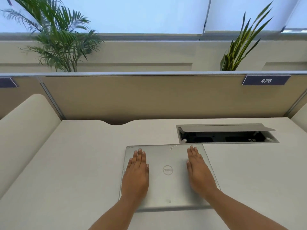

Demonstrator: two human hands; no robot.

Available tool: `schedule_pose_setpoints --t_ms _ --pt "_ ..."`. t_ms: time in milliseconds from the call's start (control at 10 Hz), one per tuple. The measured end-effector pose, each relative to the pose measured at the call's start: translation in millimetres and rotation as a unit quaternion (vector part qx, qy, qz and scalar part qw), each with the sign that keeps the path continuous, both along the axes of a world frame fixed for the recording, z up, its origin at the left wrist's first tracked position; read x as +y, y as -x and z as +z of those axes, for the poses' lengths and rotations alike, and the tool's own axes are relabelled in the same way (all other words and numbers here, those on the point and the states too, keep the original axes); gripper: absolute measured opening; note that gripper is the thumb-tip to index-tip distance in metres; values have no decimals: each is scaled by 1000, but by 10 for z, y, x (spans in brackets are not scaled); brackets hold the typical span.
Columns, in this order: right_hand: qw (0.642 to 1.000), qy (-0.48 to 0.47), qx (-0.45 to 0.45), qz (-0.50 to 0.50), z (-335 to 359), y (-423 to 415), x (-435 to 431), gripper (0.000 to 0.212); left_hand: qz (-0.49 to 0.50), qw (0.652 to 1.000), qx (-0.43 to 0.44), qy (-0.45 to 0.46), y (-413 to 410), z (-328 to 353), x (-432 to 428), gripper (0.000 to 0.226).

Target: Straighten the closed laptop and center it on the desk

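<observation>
while both palms lie flat on its lid, the one laptop [167,176] sits closed on the pale desk [66,171], a silver slab with a round logo in the middle of the lid that reads upside down from here. its edges run nearly square with the desk's far edge, and its far right corner lies just beside the near left corner of the cable box [227,134]. it lies around the middle of the desk from left to right, toward the near side.

the left hand [137,173] presses on the left part of the lid, fingers straight and together, gripping nothing. the right hand [198,170] does the same on the right part, its fingertips close to the far edge. two bare forearms come in from the near edge.

one cable box is set into the desk at the far right, its flap raised. one tan partition [149,97] stands behind the desk, carrying one plate that reads 476 [266,80]. two plants rise behind it: a palm [61,35] on the left, a stiff-leaved plant [242,45] on the right.
</observation>
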State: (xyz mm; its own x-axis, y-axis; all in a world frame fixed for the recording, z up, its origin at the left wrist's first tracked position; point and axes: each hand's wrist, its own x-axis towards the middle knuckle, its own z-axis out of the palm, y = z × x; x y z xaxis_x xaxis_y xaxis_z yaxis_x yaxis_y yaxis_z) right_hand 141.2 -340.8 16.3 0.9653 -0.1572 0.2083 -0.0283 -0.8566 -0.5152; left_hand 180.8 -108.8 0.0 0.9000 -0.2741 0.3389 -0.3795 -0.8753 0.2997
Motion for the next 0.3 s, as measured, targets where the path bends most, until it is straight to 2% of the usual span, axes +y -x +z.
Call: schedule_pose_setpoints --t_ms 100,200,300 --pt "1000 7 -12 14 72 -13 -29 50 -4 1000 22 -5 -77 94 -7 52" --pt "999 7 -49 0 190 -34 -60 52 11 998 -56 -7 -118 203 45 52" --pt "993 37 -110 35 668 -114 -44 52 5 998 -65 16 -211 738 21 52"
